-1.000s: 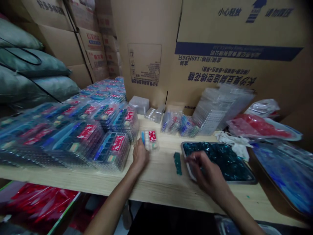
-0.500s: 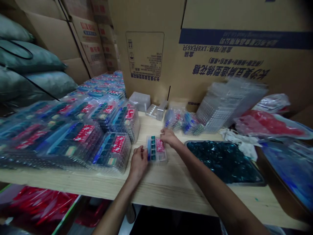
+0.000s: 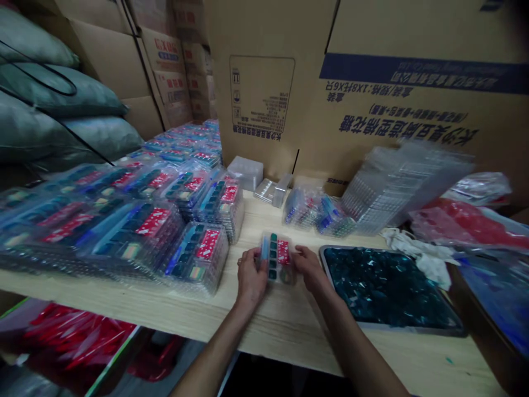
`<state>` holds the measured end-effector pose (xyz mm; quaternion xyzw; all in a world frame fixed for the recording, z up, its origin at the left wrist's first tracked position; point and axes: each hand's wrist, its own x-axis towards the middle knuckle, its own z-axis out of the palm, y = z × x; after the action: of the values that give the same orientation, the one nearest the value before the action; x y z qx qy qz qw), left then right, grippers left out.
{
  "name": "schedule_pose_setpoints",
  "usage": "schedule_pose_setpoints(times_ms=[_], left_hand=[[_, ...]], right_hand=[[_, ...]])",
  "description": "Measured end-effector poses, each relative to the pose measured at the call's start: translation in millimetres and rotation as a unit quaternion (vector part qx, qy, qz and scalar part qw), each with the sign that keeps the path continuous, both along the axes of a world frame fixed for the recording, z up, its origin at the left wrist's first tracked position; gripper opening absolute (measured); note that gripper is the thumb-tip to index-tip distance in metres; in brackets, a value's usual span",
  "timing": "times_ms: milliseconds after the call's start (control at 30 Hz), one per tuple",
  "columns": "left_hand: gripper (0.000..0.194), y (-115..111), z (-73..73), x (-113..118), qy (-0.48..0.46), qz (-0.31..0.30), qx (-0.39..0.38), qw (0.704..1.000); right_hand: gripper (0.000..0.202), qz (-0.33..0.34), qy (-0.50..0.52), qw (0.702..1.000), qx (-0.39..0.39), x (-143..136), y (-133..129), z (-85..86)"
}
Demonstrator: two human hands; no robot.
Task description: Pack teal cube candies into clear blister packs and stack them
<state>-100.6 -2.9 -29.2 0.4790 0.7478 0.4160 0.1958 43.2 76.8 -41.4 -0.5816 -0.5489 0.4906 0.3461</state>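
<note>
Between my two hands is a small clear plastic tray [image 3: 276, 258]. In it lie a light blue strip, a column of dark green gems and a red patterned piece. My left hand [image 3: 252, 278] grips its left edge, thumb on the near side. At the right edge, my right hand [image 3: 309, 267] has its fingers curled against the plastic. To the left stands a stack of similar filled trays [image 3: 202, 259]. Right of my hands, a shallow grey tray [image 3: 324, 258] holds loose dark teal gems [image 3: 384, 284].
Larger stacks of filled trays [image 3: 136, 231] cover the left of the wooden table [image 3: 285, 325]. Behind are a large cardboard box [image 3: 264, 33], clear boxes [image 3: 246, 172] and stacked empty trays [image 3: 372, 182]. A white cloth [image 3: 421, 251] lies beside the gem tray. Red packets [image 3: 74, 336] sit below.
My right hand has come down from the tray's upper right corner to its right side. My left hand has closed further on the left edge. The view has shifted slightly left.
</note>
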Motion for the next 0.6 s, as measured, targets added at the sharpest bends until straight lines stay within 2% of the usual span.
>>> schedule_pose_setpoints(times_ms=[100,200,300,400,500,600], left_hand=[[0.035,-4.7,7.8,10.4,0.008,-0.016,0.038,0.999],[0.035,-5.7,10.0,17.3,-0.015,-0.021,0.066,0.998],[0.03,-5.3,9.6,22.5,-0.094,-0.017,0.11,0.989],[0.029,-8.7,15.3,23.8,-0.189,-0.028,0.162,0.968],[0.039,-20.7,33.9,10.8,-0.228,-0.013,0.181,0.957],[0.028,-44.0,63.7,-20.6,-0.142,0.008,0.186,0.972]], right_hand=[[0.031,0.004,0.04,0.999,-0.002,3.5,-3.7,0.8],[0.036,-0.027,0.09,0.995,0.013,6.2,-10.3,7.9],[0.04,-0.054,0.133,0.989,0.043,8.8,-18.0,20.2],[0.054,-0.034,0.136,0.988,0.063,11.3,-27.9,39.2],[0.07,-0.01,0.164,0.985,0.055,6.5,-40.0,63.6],[0.079,0.041,0.207,0.977,0.02,-18.5,-51.6,86.4]])
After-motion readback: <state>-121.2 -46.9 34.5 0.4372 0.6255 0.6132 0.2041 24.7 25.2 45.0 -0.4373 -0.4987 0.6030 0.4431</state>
